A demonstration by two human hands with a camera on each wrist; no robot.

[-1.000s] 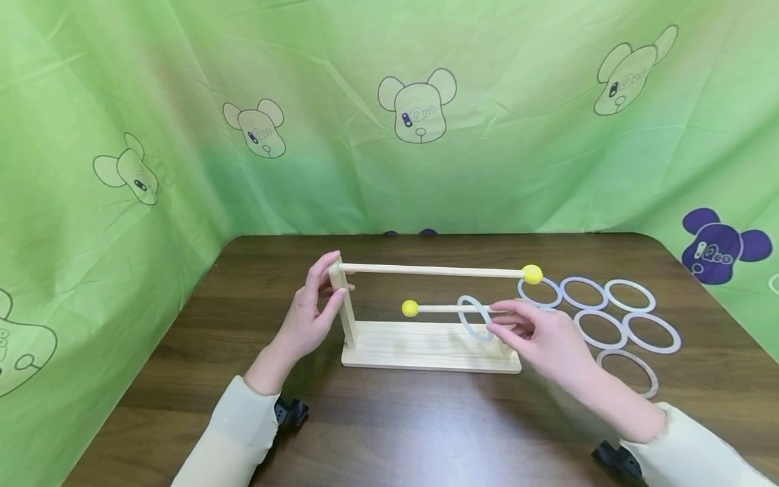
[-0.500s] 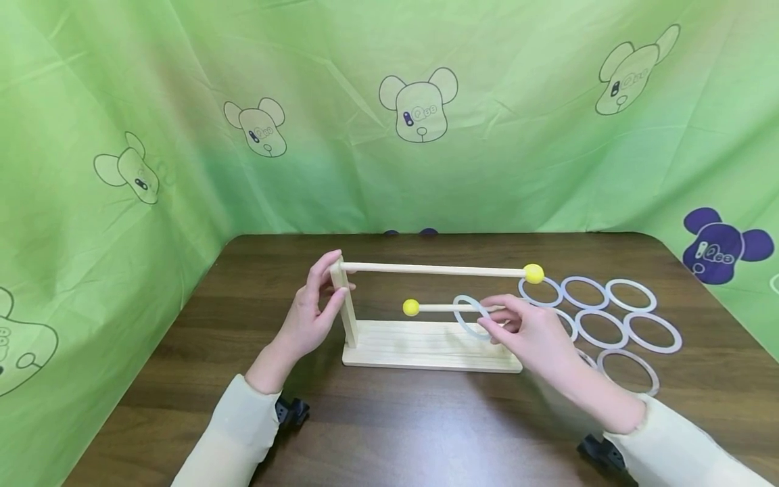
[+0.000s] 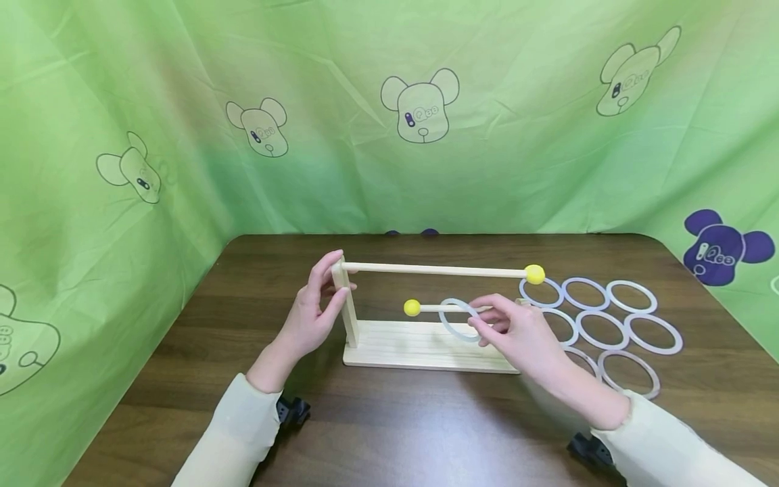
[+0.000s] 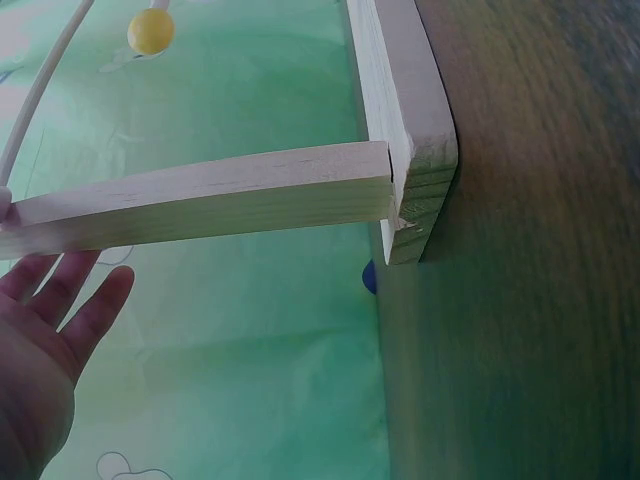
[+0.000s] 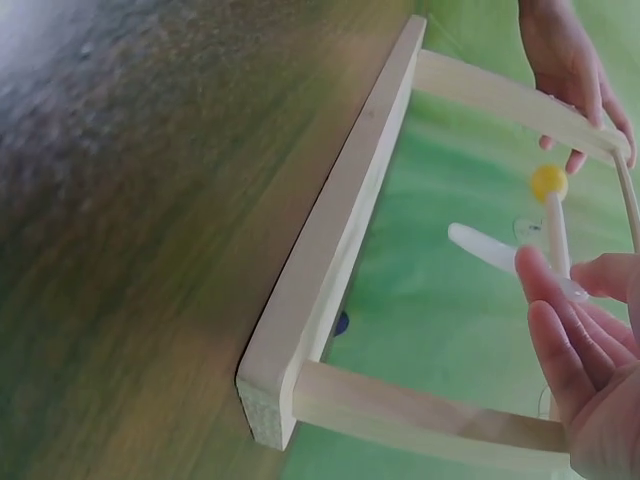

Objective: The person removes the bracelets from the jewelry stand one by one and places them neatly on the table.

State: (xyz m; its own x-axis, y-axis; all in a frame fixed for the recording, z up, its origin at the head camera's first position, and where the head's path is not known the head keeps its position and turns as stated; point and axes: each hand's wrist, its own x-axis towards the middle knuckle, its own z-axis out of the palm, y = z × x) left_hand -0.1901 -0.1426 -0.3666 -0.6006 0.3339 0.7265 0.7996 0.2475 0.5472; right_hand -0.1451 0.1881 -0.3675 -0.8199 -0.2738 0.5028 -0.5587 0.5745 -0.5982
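Ring (image 3: pixel 459 319) stands upright, threaded on the left-pointing lower rod (image 3: pixel 447 308).

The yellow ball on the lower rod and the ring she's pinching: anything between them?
Only bare lower rod separates its yellow ball from the ring that the right hand pinches, as the head view shows.

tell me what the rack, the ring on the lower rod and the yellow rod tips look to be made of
Rack: pale unfinished wood, likely; grain lines and sawn end grain show in the wrist views.
Ring, pinched by the right hand: translucent whitish, smooth, probably plastic or silicone.
Yellow rod tips: smooth, matte beads, perhaps painted wood; unclear.
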